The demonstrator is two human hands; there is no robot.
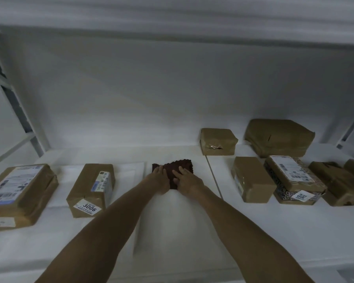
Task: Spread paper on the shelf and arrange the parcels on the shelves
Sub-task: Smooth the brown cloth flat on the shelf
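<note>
While both palms lie flat and open on the dark red cloth (173,170), left hand (159,179) beside right hand (185,180), it sits mid-shelf on the white paper (172,221) between brown parcels (91,188). Soft and light, it probably bunches easily; pinching its scalloped corners seems best.

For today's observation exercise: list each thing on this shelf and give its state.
Left hand: flat on the dark cloth.
Right hand: flat on it too.
Dark cloth: folded, lying flat.
Parcel marked 3006: taped shut.
Paper: spread on the shelf.
Rear parcel: wrapping torn.
</note>
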